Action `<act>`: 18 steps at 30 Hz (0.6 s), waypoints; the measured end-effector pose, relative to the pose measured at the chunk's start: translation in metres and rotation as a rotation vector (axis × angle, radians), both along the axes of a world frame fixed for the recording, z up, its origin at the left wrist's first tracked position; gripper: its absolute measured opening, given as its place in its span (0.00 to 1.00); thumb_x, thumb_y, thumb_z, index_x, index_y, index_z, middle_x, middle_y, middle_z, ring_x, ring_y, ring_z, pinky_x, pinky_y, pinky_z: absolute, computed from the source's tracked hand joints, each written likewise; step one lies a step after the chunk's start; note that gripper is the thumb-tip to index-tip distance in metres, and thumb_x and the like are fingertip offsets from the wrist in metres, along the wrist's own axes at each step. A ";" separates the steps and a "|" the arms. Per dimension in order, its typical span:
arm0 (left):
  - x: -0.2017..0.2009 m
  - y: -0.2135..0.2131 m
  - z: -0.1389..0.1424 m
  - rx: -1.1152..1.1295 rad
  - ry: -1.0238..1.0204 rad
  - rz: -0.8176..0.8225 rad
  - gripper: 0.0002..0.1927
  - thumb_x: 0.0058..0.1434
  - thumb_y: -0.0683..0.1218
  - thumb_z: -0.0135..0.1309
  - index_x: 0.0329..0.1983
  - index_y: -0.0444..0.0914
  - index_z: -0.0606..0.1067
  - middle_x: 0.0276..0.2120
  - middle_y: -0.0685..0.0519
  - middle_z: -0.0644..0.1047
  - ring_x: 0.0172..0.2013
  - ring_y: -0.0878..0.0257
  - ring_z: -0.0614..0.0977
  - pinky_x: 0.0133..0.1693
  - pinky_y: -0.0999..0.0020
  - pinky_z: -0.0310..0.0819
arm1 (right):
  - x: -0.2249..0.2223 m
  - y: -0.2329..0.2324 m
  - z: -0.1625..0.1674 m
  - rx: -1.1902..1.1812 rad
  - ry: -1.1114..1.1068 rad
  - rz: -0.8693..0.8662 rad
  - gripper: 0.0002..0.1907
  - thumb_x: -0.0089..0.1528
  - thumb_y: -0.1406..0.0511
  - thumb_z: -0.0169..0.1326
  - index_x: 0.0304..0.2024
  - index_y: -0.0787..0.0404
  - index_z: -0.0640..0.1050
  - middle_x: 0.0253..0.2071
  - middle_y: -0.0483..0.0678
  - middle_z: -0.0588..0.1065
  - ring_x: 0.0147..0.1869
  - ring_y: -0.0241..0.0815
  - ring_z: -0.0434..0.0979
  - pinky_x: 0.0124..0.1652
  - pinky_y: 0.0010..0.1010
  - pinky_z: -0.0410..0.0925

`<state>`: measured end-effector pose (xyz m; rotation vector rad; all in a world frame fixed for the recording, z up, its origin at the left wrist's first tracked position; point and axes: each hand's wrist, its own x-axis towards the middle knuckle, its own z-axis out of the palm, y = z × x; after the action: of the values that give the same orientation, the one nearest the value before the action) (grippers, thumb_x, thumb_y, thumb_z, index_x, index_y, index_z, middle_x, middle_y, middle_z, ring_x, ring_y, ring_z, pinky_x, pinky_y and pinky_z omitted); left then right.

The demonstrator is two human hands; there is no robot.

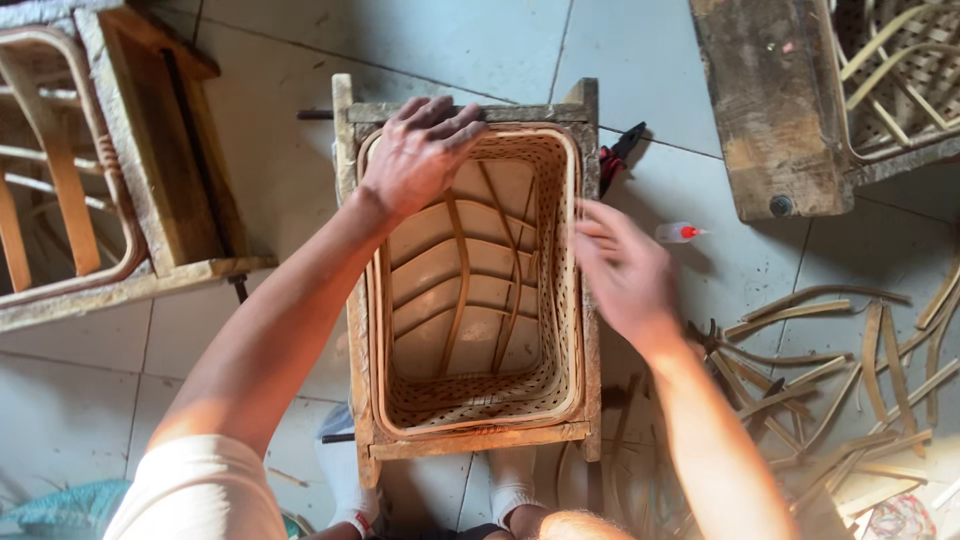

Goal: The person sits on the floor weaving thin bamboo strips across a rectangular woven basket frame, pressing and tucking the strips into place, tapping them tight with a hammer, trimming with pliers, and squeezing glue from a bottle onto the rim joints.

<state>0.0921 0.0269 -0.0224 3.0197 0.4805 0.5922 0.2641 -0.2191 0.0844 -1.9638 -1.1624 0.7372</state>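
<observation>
Nearest the camera, at the bottom edge, the person's feet in white socks (pixel 350 490) stand on the pale tiled floor (pixel 720 260), just below the near end of a wooden frame (pixel 480 440). The frame is a rough rectangular mould, and a woven basket (pixel 470 400) sits inside it, its open mouth facing up and its rim running just inside the wood all round. Thin bent ribs cross the basket's inner bottom, and its walls show an open lattice weave.

The right hand (pixel 625 270) is over the right rim of the basket, about halfway along. It is blurred; the fingers look spread and loose, but whether they grip anything cannot be told. To its right a heap of curved bamboo strips (pixel 840 370) lies on the tiles, well apart from the frame.

Farther up, the left hand (pixel 415 155) lies flat and open on the far left corner of the basket, palm down, fingers spread over the rim and touching the frame's far bar. It grasps nothing.

Beyond the right hand, a small glue bottle (pixel 680 233) with a red tip lies on the floor, and dark pliers (pixel 618 150) rest just beside the frame's far right corner. At the far left stands another wooden mould (pixel 150 150) with bent cane in it, and at the far right a worn plank (pixel 770 100) lies beside a second woven basket (pixel 900 80).
</observation>
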 end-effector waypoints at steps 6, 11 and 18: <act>-0.003 0.003 0.020 -0.037 -0.082 -0.013 0.24 0.58 0.50 0.60 0.59 0.44 0.79 0.61 0.51 0.77 0.57 0.50 0.80 0.59 0.54 0.72 | -0.048 0.148 -0.048 0.017 1.045 -0.360 0.27 0.65 0.49 0.56 0.54 0.65 0.77 0.46 0.53 0.81 0.47 0.43 0.84 0.46 0.32 0.78; -0.004 0.008 0.019 -0.071 -0.161 -0.002 0.19 0.62 0.45 0.60 0.56 0.41 0.79 0.60 0.51 0.79 0.56 0.49 0.80 0.59 0.53 0.72 | -0.060 0.169 -0.061 0.007 0.895 -0.673 0.22 0.63 0.52 0.61 0.53 0.56 0.74 0.45 0.50 0.81 0.47 0.39 0.84 0.47 0.31 0.79; -0.010 0.007 0.024 -0.084 -0.190 -0.047 0.19 0.54 0.46 0.61 0.50 0.46 0.81 0.59 0.53 0.78 0.58 0.52 0.77 0.60 0.52 0.70 | -0.052 0.154 -0.083 0.291 1.137 -0.439 0.15 0.65 0.58 0.58 0.47 0.62 0.77 0.45 0.49 0.81 0.47 0.40 0.83 0.49 0.34 0.78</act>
<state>0.0818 0.0336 0.0015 2.8500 0.4118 0.8232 0.2124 -0.0653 0.0016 -1.1346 -0.1227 1.1189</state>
